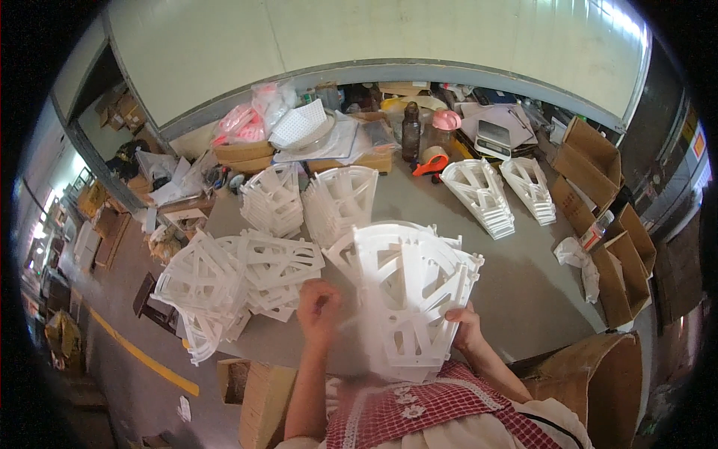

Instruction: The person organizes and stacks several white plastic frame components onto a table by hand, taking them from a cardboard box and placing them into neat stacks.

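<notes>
My right hand [465, 327] grips the right edge of a stack of white fan-shaped plastic frames [419, 284], thumb on its face, in front of my apron. The stack stands tilted, its broad curved end up. To its left, my left hand [319, 308] is raised, slightly blurred, with the fingers curled in. Whatever it may hold is too small or hidden to make out. Next to that hand lies a pile of similar white frames [277, 266], and a larger heap of frames [198, 280] sits at the table's left edge.
Two stacks of frames [340, 198] [271, 200] stand farther back, and two more [479, 194] [529, 188] lie right. Behind are a brown bottle [410, 132], an orange tape dispenser [431, 161] and a scale [493, 138]. Cardboard boxes [624, 273] line the right edge.
</notes>
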The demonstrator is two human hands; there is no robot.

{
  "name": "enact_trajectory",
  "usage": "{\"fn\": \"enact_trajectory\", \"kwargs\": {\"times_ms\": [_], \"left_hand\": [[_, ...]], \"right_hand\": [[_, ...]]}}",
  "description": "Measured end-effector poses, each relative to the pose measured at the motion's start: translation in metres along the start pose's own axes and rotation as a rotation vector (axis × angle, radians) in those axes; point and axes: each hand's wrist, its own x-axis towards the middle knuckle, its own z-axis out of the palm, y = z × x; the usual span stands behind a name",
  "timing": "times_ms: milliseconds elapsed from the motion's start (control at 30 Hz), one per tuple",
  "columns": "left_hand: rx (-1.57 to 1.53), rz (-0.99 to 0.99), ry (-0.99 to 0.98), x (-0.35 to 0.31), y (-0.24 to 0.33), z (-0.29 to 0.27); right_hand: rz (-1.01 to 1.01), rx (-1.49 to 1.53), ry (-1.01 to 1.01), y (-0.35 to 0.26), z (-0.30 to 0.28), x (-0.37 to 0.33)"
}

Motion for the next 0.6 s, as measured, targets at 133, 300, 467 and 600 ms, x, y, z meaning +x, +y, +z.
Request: {"fn": "enact_trajectory", "kwargs": {"times_ms": [133, 300, 467, 600], "left_hand": [[-0.18, -0.306, -0.07, 0.001, 0.016, -0.013], [0.196, -0.34, -0.276, -0.008, 0.023, -0.003], [-0.327, -0.612, -0.311, 0.002, 0.045, 0.0], [-1.059, -0.878, -0.127, 0.005, 0.068, -0.004]], "right_hand": [[-0.049, -0.012, 0.024, -0.001, -0.003, -0.005], [-0.002, -0.029, 0.01, -0.002, 0.003, -0.005], [0.024, -0.002, 0.003, -0.011, 0.018, -0.006], [0.053, -0.044, -0.023, 0.001, -0.012, -0.004]]}}
